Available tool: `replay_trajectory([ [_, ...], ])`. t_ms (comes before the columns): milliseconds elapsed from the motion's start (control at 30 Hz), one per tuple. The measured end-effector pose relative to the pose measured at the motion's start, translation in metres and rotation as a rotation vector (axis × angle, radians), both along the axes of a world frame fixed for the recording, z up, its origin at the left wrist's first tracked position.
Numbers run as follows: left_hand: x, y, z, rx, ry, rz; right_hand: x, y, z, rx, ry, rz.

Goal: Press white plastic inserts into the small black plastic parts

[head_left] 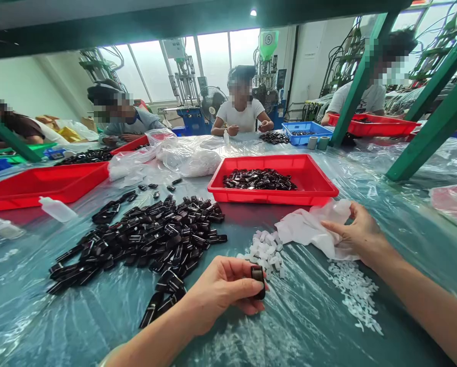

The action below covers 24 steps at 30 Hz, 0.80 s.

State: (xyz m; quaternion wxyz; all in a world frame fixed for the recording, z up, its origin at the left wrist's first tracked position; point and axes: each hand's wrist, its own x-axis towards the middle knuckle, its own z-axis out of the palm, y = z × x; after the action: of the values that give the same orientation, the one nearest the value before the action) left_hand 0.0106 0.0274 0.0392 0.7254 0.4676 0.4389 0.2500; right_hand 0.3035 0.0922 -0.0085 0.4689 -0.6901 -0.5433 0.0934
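Note:
My left hand (228,288) is closed around one small, glossy black plastic part (258,281), held upright between thumb and fingers. To the right, my right hand (360,232) grips a thin, crumpled white cloth (308,227) that lies partly on the table. Just beyond my left hand is a pile of small white translucent blocks (267,250). Under and beside my right wrist, tiny white plastic pieces (354,293) are scattered. A large heap of similar black parts (148,234) covers the table to the left.
Past my hands stands a red tray (274,196) with black parts inside. Another red tray (52,183) and a white squeeze bottle (58,209) are at left. Clear plastic bags (190,160) lie behind. Green posts (435,120) rise at right. Several people sit around the plastic-covered table.

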Motion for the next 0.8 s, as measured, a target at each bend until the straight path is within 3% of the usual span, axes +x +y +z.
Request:
replay_trajectory([
  [167,0.003,-0.004,-0.003,-0.03,-0.031,-0.025,-0.005,-0.002,0.002,-0.029,-0.076,0.075],
  [300,0.005,-0.007,-0.003,-0.052,-0.041,-0.052,-0.025,-0.021,0.022,0.127,-0.222,0.101],
  [433,0.008,-0.01,-0.004,-0.068,-0.038,-0.092,-0.053,-0.05,0.035,0.302,-0.445,0.232],
  [533,0.01,-0.011,-0.006,-0.087,-0.041,-0.133,-0.07,-0.066,0.037,0.409,-0.637,0.343],
  [800,0.012,-0.013,-0.01,-0.109,-0.052,-0.21,-0.081,-0.081,0.036,0.401,-0.734,0.46],
])
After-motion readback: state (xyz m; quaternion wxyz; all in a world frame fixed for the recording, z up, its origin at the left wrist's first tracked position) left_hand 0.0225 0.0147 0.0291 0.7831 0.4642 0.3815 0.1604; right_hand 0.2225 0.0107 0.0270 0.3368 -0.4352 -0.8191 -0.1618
